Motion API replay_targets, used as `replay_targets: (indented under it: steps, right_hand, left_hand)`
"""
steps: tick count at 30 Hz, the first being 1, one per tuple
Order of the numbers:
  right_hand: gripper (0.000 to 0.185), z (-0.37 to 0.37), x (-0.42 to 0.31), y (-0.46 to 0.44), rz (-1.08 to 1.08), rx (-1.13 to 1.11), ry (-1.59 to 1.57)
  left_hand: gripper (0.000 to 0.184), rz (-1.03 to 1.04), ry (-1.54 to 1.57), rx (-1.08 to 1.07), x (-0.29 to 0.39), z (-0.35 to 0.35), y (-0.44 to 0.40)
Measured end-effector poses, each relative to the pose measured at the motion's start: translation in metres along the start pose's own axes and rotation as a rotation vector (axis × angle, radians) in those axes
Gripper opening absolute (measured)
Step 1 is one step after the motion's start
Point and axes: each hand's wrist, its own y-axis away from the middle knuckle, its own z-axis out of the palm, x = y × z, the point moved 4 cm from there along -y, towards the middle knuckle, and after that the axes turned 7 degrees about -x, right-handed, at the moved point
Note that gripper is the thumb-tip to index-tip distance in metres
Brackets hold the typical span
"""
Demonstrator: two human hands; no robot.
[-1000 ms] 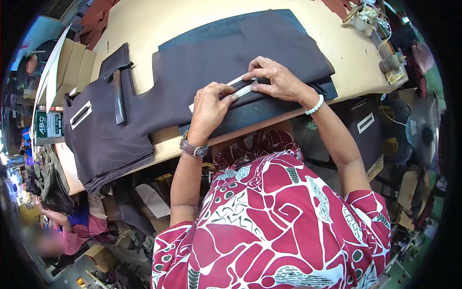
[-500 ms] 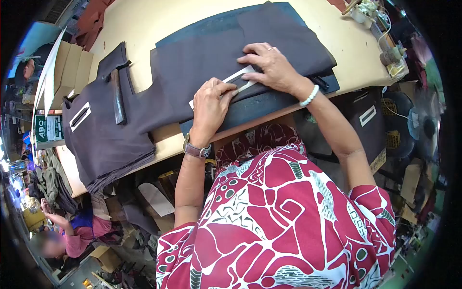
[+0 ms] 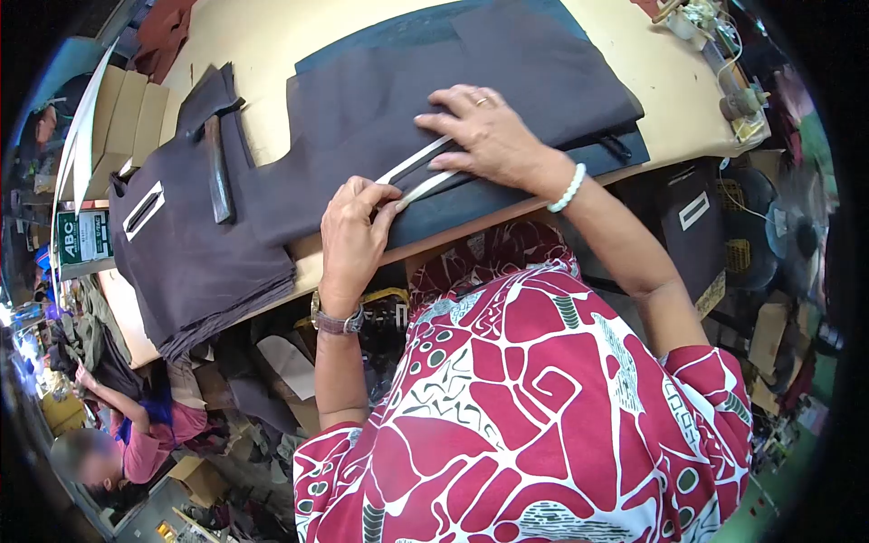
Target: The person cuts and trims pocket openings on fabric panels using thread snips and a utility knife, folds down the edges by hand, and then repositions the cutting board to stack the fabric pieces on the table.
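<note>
A crimson short-sleeved shirt [image 3: 534, 434] bears white lines and dark motifs; the left hand [image 3: 353, 231] has a brown-strapped wristwatch [image 3: 339, 320], the right hand [image 3: 489, 140] a white bead bracelet [image 3: 568, 188] and ring [image 3: 482, 101].

Workshop interior, identified by a broad worktable [image 3: 262, 68], stacked dark sheets [image 3: 204, 271], hand tool [image 3: 218, 172] and co-worker [image 3: 154, 450] (lower left).

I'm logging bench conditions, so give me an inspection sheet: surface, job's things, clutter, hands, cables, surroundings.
Surface: pale tabletop, dark board under the fabric panel.
Job's things: dark fabric panel with white strips; fabric stack at left.
Clutter: apparent hammer lying on the stack.
Hands: left hand pinching a strip; right hand spread over the panel.
Cables: pale cord at far right.
Surroundings: cardboard boxes at left; person in pink, lower left.
</note>
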Motion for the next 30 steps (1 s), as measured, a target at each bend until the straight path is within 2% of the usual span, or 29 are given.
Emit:
replay_targets:
  steps: [4, 10, 20, 23, 24, 26, 27, 28, 30]
  right_hand:
    - [0.051, 0.006, -0.026, -0.011, -0.003, -0.026, -0.095]
    - [0.053, -0.010, 0.019, 0.018, 0.120, 0.033, 0.062]
    - [0.051, 0.022, -0.047, -0.019, -0.075, 0.033, -0.173]
    - [0.064, 0.023, -0.044, -0.020, -0.072, 0.000, -0.243]
    - [0.069, 0.020, -0.044, -0.021, -0.073, -0.006, -0.258]
    - [0.087, 0.014, -0.045, -0.023, -0.115, -0.045, -0.277]
    - [0.087, 0.010, -0.040, -0.026, -0.076, -0.086, -0.379]
    - [0.086, 0.008, -0.033, -0.031, -0.038, -0.127, -0.482]
    - [0.068, -0.009, -0.016, -0.048, 0.187, -0.187, -0.760]
  left_hand:
    - [0.010, -0.033, -0.030, 0.006, 0.001, -0.002, 0.004]
    - [0.011, -0.011, -0.013, 0.128, -0.013, -0.008, 0.020]
    - [0.013, 0.010, -0.006, 0.160, -0.016, -0.006, 0.022]
    - [0.015, -0.013, 0.017, 0.057, -0.016, -0.011, 0.018]
    - [0.019, -0.016, 0.063, -0.044, -0.021, -0.016, 0.012]
    - [0.025, -0.078, 0.208, -0.183, -0.030, -0.031, -0.009]
    - [0.034, 0.003, 0.009, -0.047, -0.033, -0.041, -0.024]
    - [0.049, -0.032, -0.074, 0.078, -0.040, -0.048, -0.039]
    - [0.062, -0.085, -0.327, 0.467, -0.074, -0.049, -0.073]
